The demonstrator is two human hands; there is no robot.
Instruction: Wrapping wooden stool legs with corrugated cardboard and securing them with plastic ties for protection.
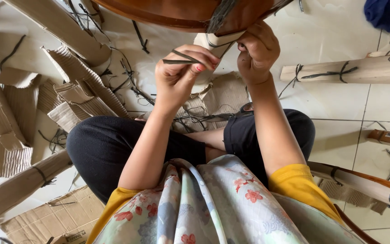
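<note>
Pale tiled floor (pixel 339 27) underneath, littered with torn corrugated cardboard (pixel 75 86) and black strap offcuts. Seemingly midway through unbinding a cardboard-wrapped furniture leg (pixel 215 41) below a brown wooden seat (pixel 168 13). Left hand (pixel 179 72) raised, wrist bent, fingertips (pixel 201 63) pinched on a black strap (pixel 179 57) stretched leftward from them. Right hand (pixel 257 52) curled, fingers pressed together on the wrapping just beside. Next likely needs a firm pull away from the leg.

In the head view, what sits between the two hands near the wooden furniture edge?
Between the left hand and right hand, the head view shows a beige paper-wrapped furniture leg bound with black strap; the left fingers pinch a loose thin black strap.
</note>
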